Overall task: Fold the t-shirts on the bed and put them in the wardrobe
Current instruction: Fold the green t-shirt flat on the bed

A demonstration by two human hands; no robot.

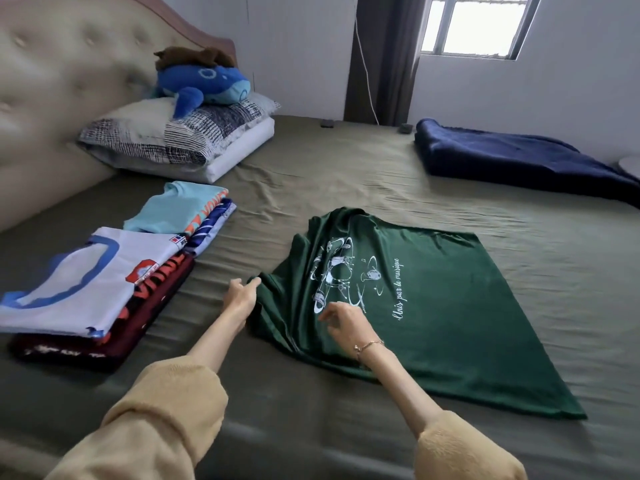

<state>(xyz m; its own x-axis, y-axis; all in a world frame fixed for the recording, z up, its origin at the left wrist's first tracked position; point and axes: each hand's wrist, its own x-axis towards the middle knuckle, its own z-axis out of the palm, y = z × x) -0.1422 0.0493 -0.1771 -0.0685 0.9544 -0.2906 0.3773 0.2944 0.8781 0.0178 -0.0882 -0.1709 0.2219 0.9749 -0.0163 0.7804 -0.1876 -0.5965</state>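
Nearest the camera, two forearms in tan sleeves reach out over the bed, which is covered in an olive-green sheet. The right hand, a thin bracelet at its wrist, rests on the dark green t-shirt beside its white print, fingers loosely curled; whether that grip pinches the cloth cannot be told. The left hand has its grip pinching the left edge of the same t-shirt, where the fabric bunches into folds. The t-shirt lies spread on the middle of the bed, its right part flat, its left part gathered. To the left, near the bed's edge, sits a stack of folded t-shirts, a white and blue one on top over a dark red one. Just beyond it lies a second folded stack topped by a light blue shirt. Farther left, two pillows lie against the tufted headboard with a blue plush toy on top. At far right lies a navy blanket, and a window stands beyond.
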